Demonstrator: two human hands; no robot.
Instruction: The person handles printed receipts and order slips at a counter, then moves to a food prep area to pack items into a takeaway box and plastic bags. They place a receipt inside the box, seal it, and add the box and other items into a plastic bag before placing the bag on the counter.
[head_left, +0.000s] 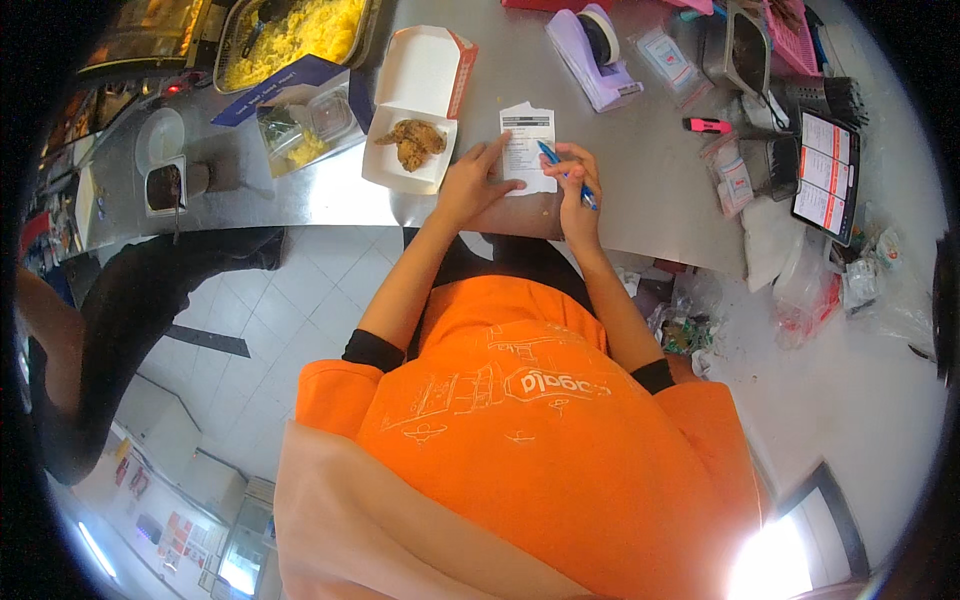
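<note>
A printed paper slip (529, 161) lies flat on the steel counter in front of me. My left hand (480, 176) rests at its left edge, fingers spread, fingertips on the paper. In my right hand (576, 176) is a blue pen (550, 153), its tip over the upper right part of the slip. Just left of my left hand stands an open cardboard box (424, 67) with fried chicken pieces (415, 144) in its base. Further left, a blue-and-clear food pack (330, 112) holds some yellow food (306, 148).
A tray of yellow food (322, 34) stands at the back left, a sauce container (165, 187) below it. Rightward are a purple tape dispenser (596, 60), a pink highlighter (706, 125), plastic packets (667, 60) and a tablet (825, 176). Another person's dark-clothed leg (135, 300) is at left.
</note>
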